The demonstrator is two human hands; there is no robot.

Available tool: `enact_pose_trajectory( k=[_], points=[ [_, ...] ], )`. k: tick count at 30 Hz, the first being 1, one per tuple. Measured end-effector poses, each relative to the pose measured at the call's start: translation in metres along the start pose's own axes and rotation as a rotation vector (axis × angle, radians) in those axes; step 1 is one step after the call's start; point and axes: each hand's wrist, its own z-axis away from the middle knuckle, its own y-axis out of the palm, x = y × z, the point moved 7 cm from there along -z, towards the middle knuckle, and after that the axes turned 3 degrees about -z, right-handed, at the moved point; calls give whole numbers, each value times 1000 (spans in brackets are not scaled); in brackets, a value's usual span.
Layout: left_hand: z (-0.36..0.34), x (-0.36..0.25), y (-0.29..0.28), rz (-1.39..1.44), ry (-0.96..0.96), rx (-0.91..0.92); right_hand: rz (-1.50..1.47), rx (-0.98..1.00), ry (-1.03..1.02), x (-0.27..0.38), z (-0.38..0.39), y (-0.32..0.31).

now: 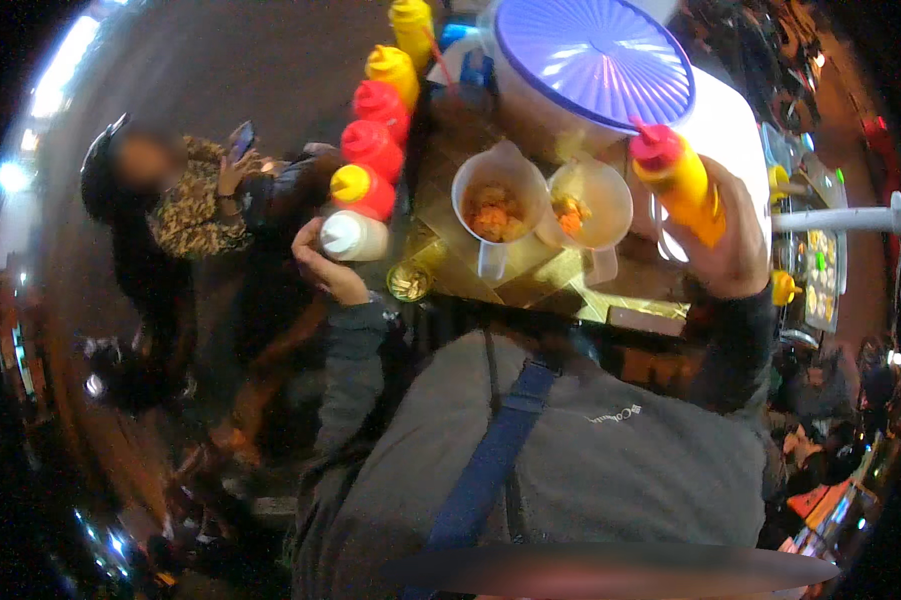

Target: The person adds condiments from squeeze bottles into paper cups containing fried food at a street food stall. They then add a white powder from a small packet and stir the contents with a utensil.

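One white bottle (pixel 362 237) is within the left hand (pixel 327 266), which curls around its side; the right hand (pixel 732 236) clasps a red-capped yellow bottle (pixel 684 190). Between the hands stand two translucent jugs (pixel 504 166).

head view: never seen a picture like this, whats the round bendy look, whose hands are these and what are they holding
There is no machine here: these are a person's bare hands, seen from a fisheye camera worn on the head, looking down. That lens bends straight edges. The right hand holds up a yellow bottle with a red cap. The left hand is at a white bottle; how firm its grip is, I cannot tell. On the table are two jugs with food inside, a tub with a purple lid, and more bottles.
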Motion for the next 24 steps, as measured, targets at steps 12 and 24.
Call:
enact_pose_trajectory(
  k=[12, 24],
  points=[
    [53, -200, 37, 267, -88, 732, -507, 210, -343, 137, 27, 106],
    [-175, -220, 78, 237, 175, 239, -303, -221, -179, 46, 83, 52]
  ],
)
